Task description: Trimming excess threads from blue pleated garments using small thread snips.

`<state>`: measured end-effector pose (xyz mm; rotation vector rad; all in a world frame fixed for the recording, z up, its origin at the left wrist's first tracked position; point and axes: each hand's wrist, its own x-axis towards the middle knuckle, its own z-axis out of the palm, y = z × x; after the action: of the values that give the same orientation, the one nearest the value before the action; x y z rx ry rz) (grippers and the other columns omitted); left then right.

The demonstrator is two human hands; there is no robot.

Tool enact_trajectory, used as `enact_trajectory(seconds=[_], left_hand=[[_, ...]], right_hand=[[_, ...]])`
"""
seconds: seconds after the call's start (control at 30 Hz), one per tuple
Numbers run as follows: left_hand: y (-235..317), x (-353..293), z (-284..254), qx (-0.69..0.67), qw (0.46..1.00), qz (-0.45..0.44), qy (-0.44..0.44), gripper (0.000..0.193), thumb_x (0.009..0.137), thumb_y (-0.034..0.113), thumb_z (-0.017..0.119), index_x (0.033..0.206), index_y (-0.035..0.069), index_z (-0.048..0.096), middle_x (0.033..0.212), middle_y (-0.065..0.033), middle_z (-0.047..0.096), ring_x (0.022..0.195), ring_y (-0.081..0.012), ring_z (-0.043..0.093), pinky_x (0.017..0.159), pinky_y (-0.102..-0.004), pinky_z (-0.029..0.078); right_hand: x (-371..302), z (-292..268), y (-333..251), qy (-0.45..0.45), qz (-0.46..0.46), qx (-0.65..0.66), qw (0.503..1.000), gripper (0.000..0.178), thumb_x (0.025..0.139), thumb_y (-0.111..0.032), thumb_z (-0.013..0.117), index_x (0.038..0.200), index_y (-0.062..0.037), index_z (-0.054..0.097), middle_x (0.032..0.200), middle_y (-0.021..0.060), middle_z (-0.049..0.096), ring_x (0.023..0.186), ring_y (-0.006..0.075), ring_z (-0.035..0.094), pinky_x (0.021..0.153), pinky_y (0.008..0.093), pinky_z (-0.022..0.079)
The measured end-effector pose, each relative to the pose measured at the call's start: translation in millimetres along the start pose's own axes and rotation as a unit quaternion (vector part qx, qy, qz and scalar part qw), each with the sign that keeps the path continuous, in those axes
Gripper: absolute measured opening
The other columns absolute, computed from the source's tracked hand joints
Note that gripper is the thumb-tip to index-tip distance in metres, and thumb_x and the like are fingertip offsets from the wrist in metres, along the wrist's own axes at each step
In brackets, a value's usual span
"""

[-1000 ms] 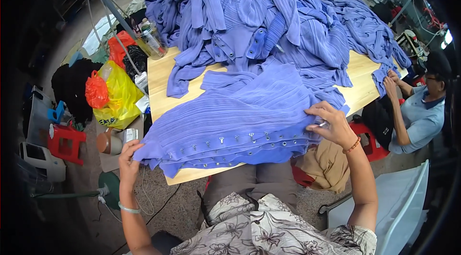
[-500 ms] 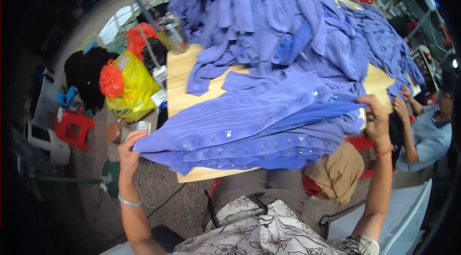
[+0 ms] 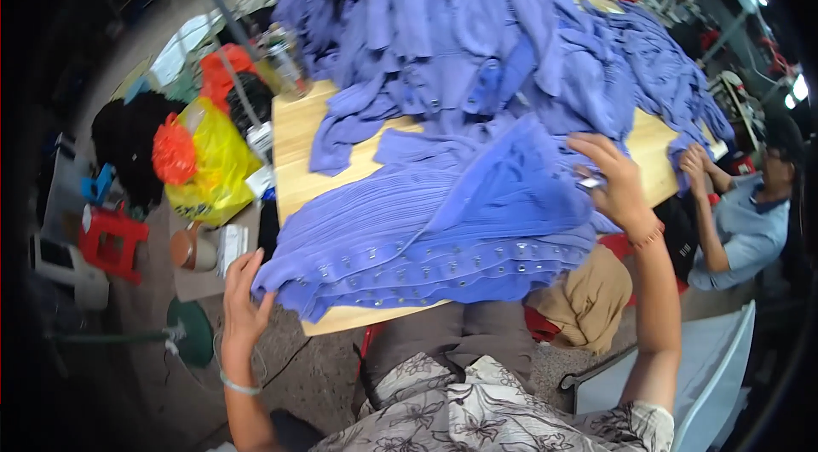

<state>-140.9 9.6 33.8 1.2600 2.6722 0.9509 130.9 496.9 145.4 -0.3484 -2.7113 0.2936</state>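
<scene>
A ribbed blue-purple cardigan [image 3: 366, 222] lies across the near part of the wooden table, with rows of shiny snaps or buttons along its bands. One of its panels [image 3: 503, 188] is folded back in a peak. At the cardigan's left end, my left hand [image 3: 244, 307] is open, thumb and fingers apart around the corner of the cloth. Just past its right end, my right hand [image 3: 620, 192] is raised with curled fingers. A small shiny metal thing [image 3: 589, 183] shows at those fingers; its kind is unclear.
A big heap of similar garments [image 3: 460, 34] covers the back of the wooden table [image 3: 298, 196]. Yellow [image 3: 213, 171] and red plastic bags [image 3: 175, 154] stand at the left, near a red stool [image 3: 113, 241]. A co-worker [image 3: 741, 222] handles purple cloth at the right.
Both hands have let go of the stretched cardigan. The band held by my right hand has folded over to the left, showing the inner side. The whole view has shifted slightly.
</scene>
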Motion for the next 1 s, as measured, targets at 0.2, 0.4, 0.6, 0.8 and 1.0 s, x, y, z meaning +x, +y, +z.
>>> enact_trajectory(seconds=[0.2, 0.4, 0.6, 0.8, 1.0], left_hand=[[25, -2, 10, 0.083, 0.985, 0.131, 0.08, 0.054, 0.077, -0.005, 0.072, 0.128, 0.007, 0.061, 0.12, -0.0166, 0.063, 0.107, -0.0369, 0.061, 0.091, -0.0443, 0.048], [21, 14, 15, 0.089, 0.981, 0.155, 0.08, 0.043, 0.075, -0.007, 0.067, 0.115, 0.007, 0.068, 0.104, -0.0118, 0.066, 0.097, -0.0316, 0.063, 0.084, -0.0411, 0.048], [16, 3, 1, 0.085, 0.985, 0.14, 0.06, 0.046, 0.074, -0.009, 0.066, 0.116, 0.008, 0.068, 0.106, -0.0116, 0.066, 0.098, -0.0315, 0.063, 0.084, -0.0411, 0.048], [21, 0, 3, 0.083, 0.983, 0.16, 0.017, 0.048, 0.074, -0.007, 0.068, 0.118, 0.01, 0.068, 0.112, -0.0136, 0.065, 0.102, -0.0335, 0.062, 0.086, -0.0422, 0.048], [26, -4, 9, 0.123, 0.98, 0.153, 0.039, 0.056, 0.074, -0.005, 0.07, 0.128, 0.01, 0.063, 0.122, -0.0154, 0.06, 0.108, -0.0351, 0.06, 0.091, -0.0446, 0.047]], right_hand=[[63, 56, -3, -0.144, -0.078, 0.005, 0.987, 0.073, 0.068, 0.008, 0.056, 0.137, -0.015, 0.057, 0.136, 0.011, 0.061, 0.105, 0.0391, 0.065, 0.085, 0.0444, 0.055], [69, 75, 23, -0.2, -0.073, -0.034, 0.976, 0.043, 0.073, -0.005, 0.064, 0.115, -0.0143, 0.071, 0.096, 0.0111, 0.066, 0.089, 0.0358, 0.067, 0.075, 0.0457, 0.054], [33, 21, 7, -0.06, -0.072, -0.065, 0.993, 0.041, 0.071, 0.001, 0.066, 0.109, -0.0131, 0.072, 0.089, 0.0108, 0.061, 0.075, 0.0341, 0.065, 0.064, 0.042, 0.05], [-59, 5, 10, -0.047, -0.029, -0.141, 0.988, 0.052, 0.066, 0.009, 0.066, 0.113, -0.0141, 0.071, 0.098, 0.006, 0.064, 0.072, 0.0267, 0.067, 0.062, 0.0385, 0.052], [-58, 25, -22, -0.007, -0.047, -0.077, 0.996, 0.045, 0.077, -0.002, 0.075, 0.12, -0.016, 0.068, 0.112, 0.0046, 0.063, 0.071, 0.0232, 0.067, 0.058, 0.0352, 0.052]])
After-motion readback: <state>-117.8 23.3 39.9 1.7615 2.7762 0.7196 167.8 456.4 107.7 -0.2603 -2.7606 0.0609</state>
